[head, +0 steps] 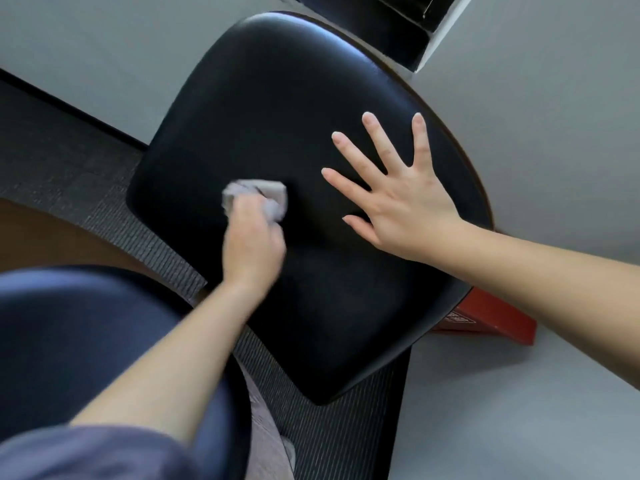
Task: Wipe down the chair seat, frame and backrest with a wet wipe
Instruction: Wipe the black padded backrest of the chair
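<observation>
Bunched in the curled fingers of left hand: one grey, crumpled wet wipe, pressed against one black, glossy padded chair seat, slightly left of its middle. Laid flat near the seat's right edge, fingers straight and spread wide, holding nothing: right hand. Two hands, one wipe, one seat.

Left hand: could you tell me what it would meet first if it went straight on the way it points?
Only bare chair seat up to its far edge, it seems; the right hand rests off to one side, probably clear.
</observation>
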`<state>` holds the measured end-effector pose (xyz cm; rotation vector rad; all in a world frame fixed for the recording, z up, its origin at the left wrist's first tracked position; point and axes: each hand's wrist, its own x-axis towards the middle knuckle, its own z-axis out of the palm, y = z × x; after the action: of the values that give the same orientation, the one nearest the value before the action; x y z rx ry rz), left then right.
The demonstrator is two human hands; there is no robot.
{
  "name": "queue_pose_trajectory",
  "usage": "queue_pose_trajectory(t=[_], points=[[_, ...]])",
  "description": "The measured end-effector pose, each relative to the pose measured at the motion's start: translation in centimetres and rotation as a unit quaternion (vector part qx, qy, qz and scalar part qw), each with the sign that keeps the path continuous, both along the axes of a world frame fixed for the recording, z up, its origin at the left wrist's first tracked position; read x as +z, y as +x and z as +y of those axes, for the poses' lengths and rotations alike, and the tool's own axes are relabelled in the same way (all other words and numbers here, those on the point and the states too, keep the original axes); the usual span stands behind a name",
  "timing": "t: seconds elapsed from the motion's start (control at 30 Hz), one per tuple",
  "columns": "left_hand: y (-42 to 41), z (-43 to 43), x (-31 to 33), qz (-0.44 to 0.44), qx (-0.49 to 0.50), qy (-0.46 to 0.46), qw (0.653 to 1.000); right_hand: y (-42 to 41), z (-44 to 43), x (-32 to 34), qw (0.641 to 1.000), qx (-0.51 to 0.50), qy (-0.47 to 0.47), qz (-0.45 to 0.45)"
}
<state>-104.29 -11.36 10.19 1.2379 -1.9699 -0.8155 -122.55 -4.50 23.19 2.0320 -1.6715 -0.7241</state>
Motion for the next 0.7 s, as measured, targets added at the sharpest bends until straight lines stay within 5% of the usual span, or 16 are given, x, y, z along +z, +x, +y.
queue_pose_trajectory(t=[0.07, 0.13, 0.37, 0.53, 0.7], points=[[0.6, -4.5, 0.5, -0.040, 0.104, 0.077, 0.991, -0.1, -0.1, 0.0, 1.000, 0.001, -0.001, -0.003], [-0.3, -5.5, 0.5, -0.089, 0.106, 0.081, 0.987, -0.2, -0.1, 0.0, 1.000, 0.001, -0.003, -0.006], [-2.4, 8.8, -2.0, -0.057, -0.135, 0.031, 0.989, -0.1, -0.1, -0.2, 1.000, -0.001, 0.003, 0.007], [0.2, 9.1, -2.3, -0.052, -0.237, -0.045, 0.969, 0.5, -0.3, 0.1, 1.000, -0.006, 0.015, 0.015], [3.5, -1.7, -3.8, -0.024, 0.060, 0.080, 0.995, 2.0, -2.6, -1.7, 0.998, 0.044, 0.032, 0.036]])
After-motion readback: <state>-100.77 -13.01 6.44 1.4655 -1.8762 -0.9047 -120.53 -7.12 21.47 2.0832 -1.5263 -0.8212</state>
